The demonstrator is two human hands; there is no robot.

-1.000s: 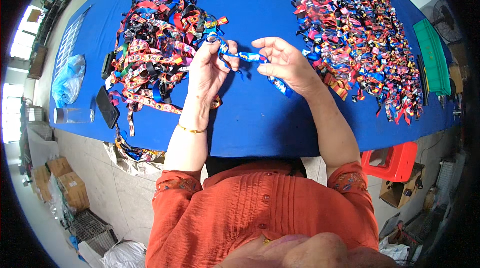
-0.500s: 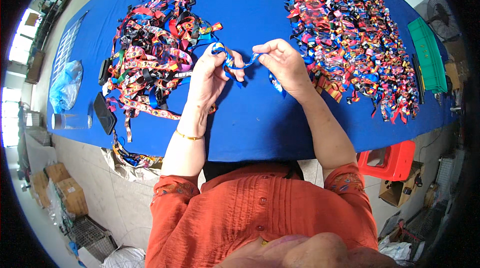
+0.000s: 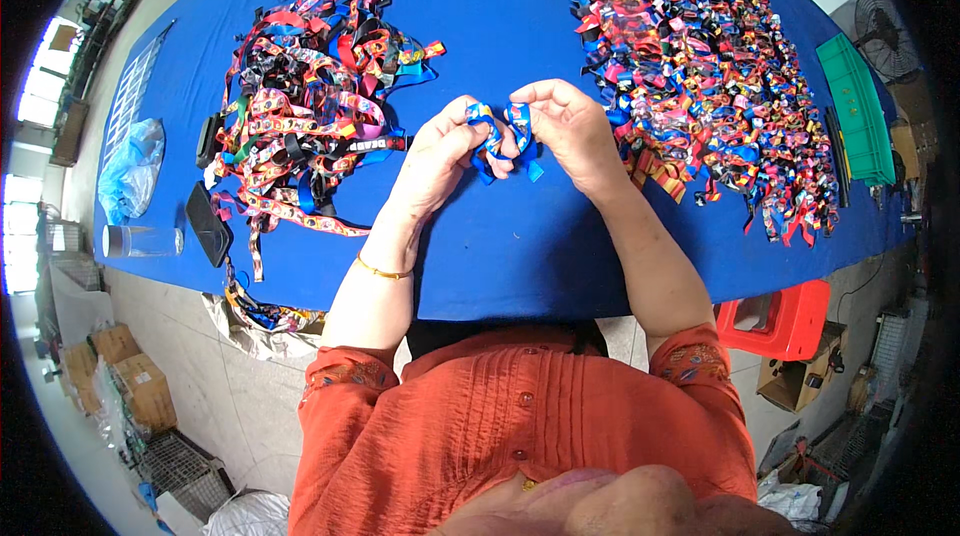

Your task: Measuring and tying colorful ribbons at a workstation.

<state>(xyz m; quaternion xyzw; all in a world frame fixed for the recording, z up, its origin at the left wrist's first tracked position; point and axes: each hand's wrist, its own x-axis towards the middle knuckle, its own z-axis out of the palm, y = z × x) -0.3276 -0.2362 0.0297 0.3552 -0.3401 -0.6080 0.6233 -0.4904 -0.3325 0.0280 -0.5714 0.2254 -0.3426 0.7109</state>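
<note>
Over the middle of the table, a blue printed ribbon strap (image 3: 519, 116) is bent into loops between my two hands. My left hand (image 3: 446, 148) pinches one part of it, with loose ends hanging below the fingers. Close beside it, my right hand (image 3: 572, 134) grips the other part between thumb and fingertips. Whether the strap is knotted cannot be made out. To the left lies a tangled heap of printed straps (image 3: 310, 116) in red, pink, black and blue. On the right, many short looped straps (image 3: 690, 66) lie in dense rows.
The table has a blue cloth (image 3: 480, 266). At its left are a clear jar (image 3: 145, 242), a blue plastic bag (image 3: 135, 171), a black phone-like case (image 3: 207, 226) and a white wire grid (image 3: 133, 86). A green crate (image 3: 855, 111) stands right; a red plastic stool (image 3: 775, 321) sits below the edge.
My hands have come closer together, the left moving right. The stretched strap is now bunched into loops between them.
</note>
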